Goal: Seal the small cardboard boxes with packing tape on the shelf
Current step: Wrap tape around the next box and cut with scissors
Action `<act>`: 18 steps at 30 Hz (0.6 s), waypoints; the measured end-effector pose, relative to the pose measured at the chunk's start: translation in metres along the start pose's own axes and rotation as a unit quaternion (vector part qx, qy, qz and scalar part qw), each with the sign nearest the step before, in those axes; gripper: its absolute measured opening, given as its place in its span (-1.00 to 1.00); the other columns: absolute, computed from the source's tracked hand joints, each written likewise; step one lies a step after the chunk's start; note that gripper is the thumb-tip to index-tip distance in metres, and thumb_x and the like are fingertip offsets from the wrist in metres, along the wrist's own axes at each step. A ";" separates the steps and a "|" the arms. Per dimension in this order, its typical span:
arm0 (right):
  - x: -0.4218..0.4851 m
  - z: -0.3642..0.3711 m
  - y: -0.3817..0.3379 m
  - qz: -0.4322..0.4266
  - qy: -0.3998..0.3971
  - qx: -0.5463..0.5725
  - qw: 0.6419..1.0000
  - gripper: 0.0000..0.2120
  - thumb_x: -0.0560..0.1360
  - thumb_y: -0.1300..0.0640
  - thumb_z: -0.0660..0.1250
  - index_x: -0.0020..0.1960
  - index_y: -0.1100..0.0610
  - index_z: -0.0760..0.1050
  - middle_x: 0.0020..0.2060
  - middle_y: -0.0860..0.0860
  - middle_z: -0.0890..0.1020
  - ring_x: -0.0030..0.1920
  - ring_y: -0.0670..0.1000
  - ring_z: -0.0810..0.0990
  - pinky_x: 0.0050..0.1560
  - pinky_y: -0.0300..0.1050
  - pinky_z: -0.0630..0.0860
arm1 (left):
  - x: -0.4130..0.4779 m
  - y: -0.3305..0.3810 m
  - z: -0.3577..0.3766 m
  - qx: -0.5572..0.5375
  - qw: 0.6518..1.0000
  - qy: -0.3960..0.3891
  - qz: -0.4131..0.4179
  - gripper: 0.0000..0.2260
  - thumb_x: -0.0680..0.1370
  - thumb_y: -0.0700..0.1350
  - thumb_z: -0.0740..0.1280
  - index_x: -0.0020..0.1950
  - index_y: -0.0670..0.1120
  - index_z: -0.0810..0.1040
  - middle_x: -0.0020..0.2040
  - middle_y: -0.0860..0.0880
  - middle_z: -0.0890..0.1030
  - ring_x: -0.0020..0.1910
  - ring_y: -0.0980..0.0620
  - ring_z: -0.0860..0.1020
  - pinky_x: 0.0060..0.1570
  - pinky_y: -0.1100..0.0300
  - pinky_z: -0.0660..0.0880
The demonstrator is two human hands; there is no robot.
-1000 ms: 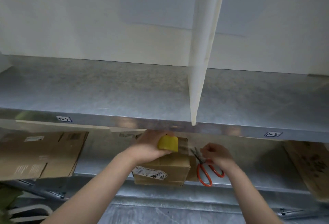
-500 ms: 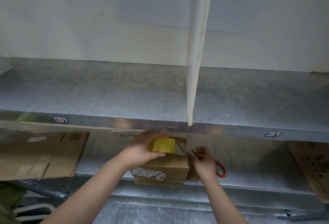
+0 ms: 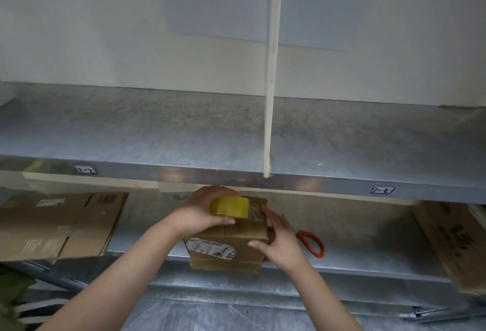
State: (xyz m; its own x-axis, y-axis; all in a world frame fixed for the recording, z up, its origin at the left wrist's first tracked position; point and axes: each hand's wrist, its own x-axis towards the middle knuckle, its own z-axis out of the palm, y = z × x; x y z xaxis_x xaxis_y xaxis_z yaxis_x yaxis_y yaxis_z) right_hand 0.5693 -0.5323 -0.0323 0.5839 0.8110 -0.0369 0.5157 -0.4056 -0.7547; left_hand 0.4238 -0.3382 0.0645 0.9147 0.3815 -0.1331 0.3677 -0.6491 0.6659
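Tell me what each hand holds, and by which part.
The left hand grips the yellow tape roll round its rim, atop the cardboard box. The right hand holds nothing; its straight fingers press the box's right side.

The tape roll [image 3: 231, 206] in my left hand [image 3: 198, 213] is yellow, the box [image 3: 231, 231] is brown with a white label [image 3: 210, 248], and the scissors [image 3: 313, 244] have orange-red handles.

The small cardboard box [image 3: 228, 249] sits at the front edge of the lower shelf [image 3: 368, 238], with the tape roll [image 3: 231, 206] on top of it in the left hand [image 3: 202, 212]. The right hand [image 3: 278, 241] lies against the box's right side, with the scissors [image 3: 311, 242] just behind it on the shelf. Flattened cardboard [image 3: 60, 225] lies well to the left, and the upper shelf [image 3: 157, 133] is above.
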 end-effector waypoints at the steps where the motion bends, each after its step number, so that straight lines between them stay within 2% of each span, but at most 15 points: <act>1: 0.001 0.001 0.000 0.000 -0.012 -0.003 1.000 -0.10 0.34 -0.17 0.52 0.55 -0.05 0.16 0.43 -0.09 0.38 0.44 -0.05 0.30 0.41 -0.27 0.20 | -0.005 -0.001 -0.001 0.001 1.000 -0.003 0.003 -0.50 0.35 0.23 0.49 0.14 0.57 0.30 0.13 0.53 0.30 0.13 0.49 0.29 0.04 0.54 0.22; 2: 0.001 0.000 0.001 0.004 -0.023 -0.007 1.000 -0.10 0.36 -0.17 0.51 0.56 -0.06 0.13 0.44 -0.10 0.38 0.45 -0.05 0.30 0.39 -0.41 0.10 | -0.008 -0.003 -0.001 0.000 1.000 -0.004 0.006 -0.47 0.36 0.22 0.50 0.15 0.56 0.28 0.12 0.56 0.30 0.12 0.55 0.28 0.01 0.59 0.24; 4: 0.002 0.000 0.003 0.015 -0.038 -0.004 0.999 -0.09 0.38 -0.18 0.49 0.57 -0.06 0.09 0.45 -0.12 0.38 0.46 -0.07 0.31 0.24 -0.65 -0.12 | -0.015 -0.007 0.003 0.007 1.000 0.013 -0.004 -0.48 0.34 0.20 0.52 0.15 0.46 0.30 0.11 0.49 0.36 0.11 0.48 0.35 -0.03 0.57 0.30; 7: 0.004 0.002 0.004 0.034 -0.058 0.014 0.998 -0.07 0.40 -0.14 0.49 0.59 -0.09 0.02 0.40 -0.12 0.45 0.42 -0.08 0.38 0.15 -0.75 -0.11 | -0.019 -0.004 0.005 0.039 0.998 0.052 0.003 -0.50 0.29 0.22 0.54 0.10 0.33 0.34 0.05 0.43 0.41 0.05 0.41 0.39 -0.06 0.54 0.30; 8: 0.004 0.004 0.004 0.044 -0.064 0.023 0.997 -0.07 0.41 -0.11 0.49 0.58 -0.14 -0.01 0.36 -0.12 0.49 0.39 -0.07 0.42 0.22 -0.71 -0.02 | -0.018 -0.002 0.003 0.045 0.997 0.058 0.012 -0.50 0.28 0.23 0.54 0.09 0.31 0.36 0.03 0.42 0.42 0.04 0.40 0.41 -0.06 0.55 0.31; 9: 0.004 0.005 0.004 0.058 -0.069 0.043 0.995 -0.07 0.41 -0.06 0.50 0.56 -0.23 -0.02 0.32 -0.13 0.53 0.32 -0.06 0.49 0.30 -0.58 0.19 | -0.017 0.000 0.000 0.049 0.997 0.059 0.019 -0.51 0.28 0.23 0.54 0.09 0.29 0.38 0.02 0.41 0.42 0.04 0.36 0.43 -0.05 0.54 0.31; 10: 0.004 0.006 0.002 0.079 -0.072 0.079 0.991 -0.08 0.41 0.00 0.52 0.52 -0.33 -0.02 0.29 -0.14 0.53 0.22 -0.06 0.56 0.24 -0.34 0.47 | -0.016 0.002 -0.003 0.057 0.997 0.054 0.022 -0.51 0.29 0.24 0.53 0.10 0.27 0.39 0.03 0.37 0.44 0.06 0.29 0.45 -0.03 0.50 0.32; 11: 0.003 0.006 0.001 0.095 -0.074 0.114 0.986 -0.08 0.41 0.06 0.52 0.47 -0.42 -0.01 0.27 -0.15 0.52 0.13 -0.10 0.58 0.02 -0.18 0.63 | -0.016 0.002 -0.006 0.076 0.996 0.047 0.021 -0.52 0.30 0.26 0.51 0.13 0.24 0.41 0.06 0.31 0.46 0.10 0.20 0.46 -0.01 0.42 0.34; 12: 0.002 0.004 0.000 0.109 -0.078 0.144 0.981 -0.09 0.42 0.11 0.52 0.42 -0.48 0.02 0.28 -0.15 0.49 0.08 -0.12 0.58 -0.15 -0.11 0.67 | -0.016 0.001 -0.009 0.110 0.993 0.041 0.020 -0.51 0.33 0.27 0.48 0.18 0.21 0.42 0.11 0.23 0.48 0.14 0.13 0.45 0.02 0.33 0.35; 13: 0.003 0.003 -0.001 0.115 -0.084 0.157 0.977 -0.09 0.42 0.13 0.52 0.40 -0.51 0.03 0.31 -0.15 0.48 0.11 -0.10 0.57 -0.21 -0.10 0.67 | -0.016 0.000 -0.012 0.156 0.987 0.042 0.022 -0.49 0.37 0.29 0.45 0.24 0.18 0.42 0.17 0.16 0.50 0.17 0.07 0.44 0.04 0.27 0.34; 15: 0.004 0.002 -0.001 0.126 -0.093 0.173 0.972 -0.11 0.43 0.15 0.51 0.42 -0.49 0.05 0.38 -0.11 0.45 0.24 0.01 0.54 -0.22 -0.10 0.67 | -0.015 -0.004 -0.021 0.236 0.970 0.055 0.031 -0.45 0.41 0.29 0.41 0.33 0.14 0.42 0.26 0.05 0.51 0.23 -0.01 0.44 0.10 0.21 0.35; 18: 0.004 0.003 0.000 0.135 -0.093 0.173 0.971 -0.12 0.44 0.16 0.51 0.47 -0.42 0.08 0.42 -0.07 0.41 0.33 0.07 0.49 -0.19 -0.09 0.67 | -0.016 -0.016 -0.031 0.239 0.971 0.019 -0.001 -0.43 0.41 0.31 0.40 0.36 0.19 0.37 0.33 0.06 0.46 0.28 0.00 0.40 0.20 0.15 0.39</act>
State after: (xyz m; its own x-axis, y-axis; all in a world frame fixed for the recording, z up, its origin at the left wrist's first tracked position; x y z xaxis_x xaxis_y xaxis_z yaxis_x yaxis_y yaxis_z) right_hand 0.5697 -0.5272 -0.0344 0.5287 0.7697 -0.3577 0.0984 -0.4742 -0.8749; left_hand 0.3977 -0.3131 0.0789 0.9101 0.4018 -0.1013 0.4143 -0.8759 0.2473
